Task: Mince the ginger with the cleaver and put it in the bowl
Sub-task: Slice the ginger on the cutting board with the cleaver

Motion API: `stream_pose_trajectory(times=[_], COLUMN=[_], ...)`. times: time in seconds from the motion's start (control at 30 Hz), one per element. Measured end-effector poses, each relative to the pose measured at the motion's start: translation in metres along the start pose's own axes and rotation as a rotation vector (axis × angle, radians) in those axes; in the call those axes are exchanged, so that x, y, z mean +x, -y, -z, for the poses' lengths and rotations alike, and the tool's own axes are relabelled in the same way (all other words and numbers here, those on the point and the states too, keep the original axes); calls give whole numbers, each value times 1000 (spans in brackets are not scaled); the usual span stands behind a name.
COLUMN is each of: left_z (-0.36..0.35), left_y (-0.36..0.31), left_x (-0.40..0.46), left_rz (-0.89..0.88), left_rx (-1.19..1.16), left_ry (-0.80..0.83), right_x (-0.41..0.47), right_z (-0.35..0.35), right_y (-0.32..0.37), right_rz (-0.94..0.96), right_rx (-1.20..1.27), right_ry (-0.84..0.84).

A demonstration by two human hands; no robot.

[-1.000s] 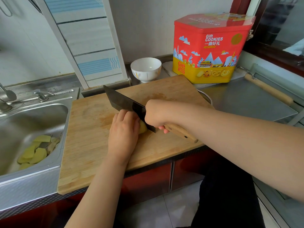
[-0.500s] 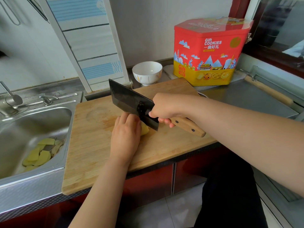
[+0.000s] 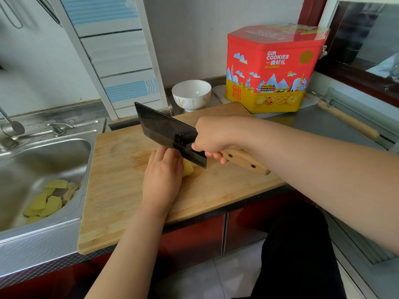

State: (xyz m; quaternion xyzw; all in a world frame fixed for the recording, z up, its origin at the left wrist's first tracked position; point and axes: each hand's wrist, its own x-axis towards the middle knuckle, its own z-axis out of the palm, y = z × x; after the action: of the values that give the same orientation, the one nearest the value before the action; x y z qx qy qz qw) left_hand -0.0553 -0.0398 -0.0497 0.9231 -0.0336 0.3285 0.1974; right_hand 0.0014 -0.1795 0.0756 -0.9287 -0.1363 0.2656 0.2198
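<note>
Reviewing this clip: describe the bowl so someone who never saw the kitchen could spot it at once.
Start at the tall red and yellow cookie tin against the back wall. Just left of it, behind the wooden cutting board's far edge, stands the bowl. It is small, white, footed and empty, the only round dish on the counter.

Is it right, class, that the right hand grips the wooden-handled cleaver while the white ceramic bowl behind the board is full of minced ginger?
Not quite. The head view shows the white ceramic bowl empty. The right hand does grip the wooden-handled cleaver.
</note>
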Motion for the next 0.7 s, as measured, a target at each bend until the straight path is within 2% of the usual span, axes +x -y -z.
stream_pose_trajectory(times=[0.33, 0.53, 0.7], left_z=[-2, -4, -4], left_y=[2, 4, 3], left_x=[1, 2, 1], left_rz=[-5, -11, -8], left_rx=[8, 38, 28], left_ry=[7, -9, -21], right_x=[13, 14, 17], right_z=[-7, -21, -30], right_y=[5, 11, 5], right_rz=[-137, -114, -154], right_rx=[25, -105, -123], right_ry=[116, 102, 84])
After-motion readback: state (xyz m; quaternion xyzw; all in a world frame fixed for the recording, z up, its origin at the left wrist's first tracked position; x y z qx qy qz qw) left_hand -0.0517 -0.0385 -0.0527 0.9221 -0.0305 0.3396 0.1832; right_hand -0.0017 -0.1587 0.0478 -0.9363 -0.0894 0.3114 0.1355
